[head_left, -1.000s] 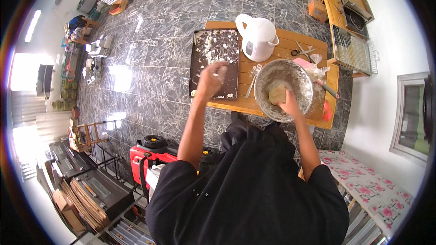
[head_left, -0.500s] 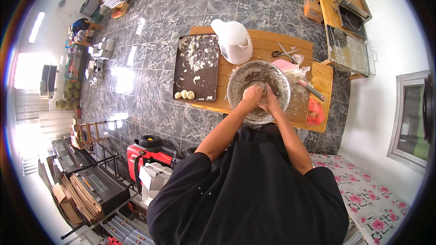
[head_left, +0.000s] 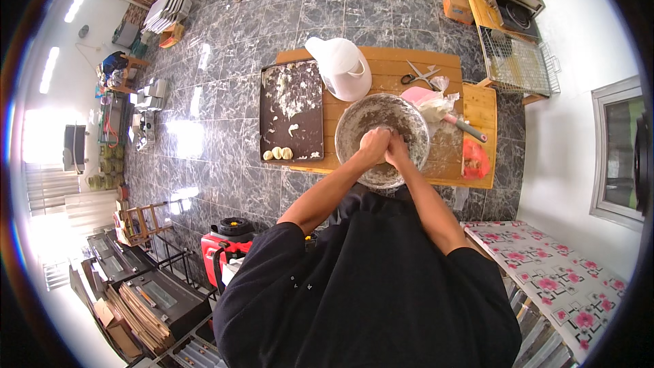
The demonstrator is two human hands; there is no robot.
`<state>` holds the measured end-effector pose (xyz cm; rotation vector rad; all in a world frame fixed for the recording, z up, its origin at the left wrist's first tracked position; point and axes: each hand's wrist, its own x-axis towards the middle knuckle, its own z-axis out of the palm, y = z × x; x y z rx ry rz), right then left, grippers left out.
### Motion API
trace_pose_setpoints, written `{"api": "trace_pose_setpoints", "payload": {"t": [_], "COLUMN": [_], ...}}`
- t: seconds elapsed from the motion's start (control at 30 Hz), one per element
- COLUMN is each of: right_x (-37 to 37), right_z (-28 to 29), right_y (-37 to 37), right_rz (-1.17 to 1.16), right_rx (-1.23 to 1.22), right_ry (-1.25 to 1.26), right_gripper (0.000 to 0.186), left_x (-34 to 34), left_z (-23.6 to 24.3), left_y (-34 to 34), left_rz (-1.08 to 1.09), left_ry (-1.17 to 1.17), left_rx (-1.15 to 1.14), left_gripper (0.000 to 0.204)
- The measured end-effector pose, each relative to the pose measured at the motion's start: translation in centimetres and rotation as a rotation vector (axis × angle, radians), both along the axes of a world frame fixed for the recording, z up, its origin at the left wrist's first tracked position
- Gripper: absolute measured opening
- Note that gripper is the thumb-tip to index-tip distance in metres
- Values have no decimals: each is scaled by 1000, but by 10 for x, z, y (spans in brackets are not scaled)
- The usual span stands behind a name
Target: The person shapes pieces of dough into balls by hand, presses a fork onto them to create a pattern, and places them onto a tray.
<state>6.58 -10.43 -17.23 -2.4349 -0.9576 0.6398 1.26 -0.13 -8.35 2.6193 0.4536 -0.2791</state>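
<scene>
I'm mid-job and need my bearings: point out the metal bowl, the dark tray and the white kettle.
Metal bowl (head_left: 353,125), head view: inner wall, left side.
Dark tray (head_left: 275,131), head view: bare lower-left surface.
White kettle (head_left: 343,69), head view: middle of its body.

Dark marbled tile floor (head_left: 231,197) shows glare (head_left: 185,138) left of wooden surface (head_left: 402,61); white wall (head_left: 562,129), grey-framed window (head_left: 618,157) at right.

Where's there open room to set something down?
Tabletop between the white kettle and scissors looks mostly bare. Also the tray, just beyond the pale rounds. Crowded: right of the bowl, with plastic bag, grey-handled tool and red bag; left hand and right hand occupy the bowl.
</scene>
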Motion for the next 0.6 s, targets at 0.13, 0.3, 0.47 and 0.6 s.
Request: {"api": "trace_pose_setpoints", "payload": {"t": [0.13, 0.3, 0.47, 0.6], "right_x": [-1, 2, 7, 1], "right_z": [24, 16, -2, 30], "right_y": [14, 15, 8, 17], "right_rz": [48, 58, 9, 119], "right_rx": [-71, -81, -32, -92], "right_ry": [95, -8, -22, 159], "right_gripper": [53, 51, 54, 78], "left_x": [-15, -19, -11, -29], "left_z": [8, 55, 153, 174], "left_y": [-2, 3, 30, 61], "left_rz": [68, 59, 92, 227], "left_ry": [-56, -123, -255, -214], "left_rx": [41, -98, -380, -436], "left_gripper": [12, 14, 20, 33]}}
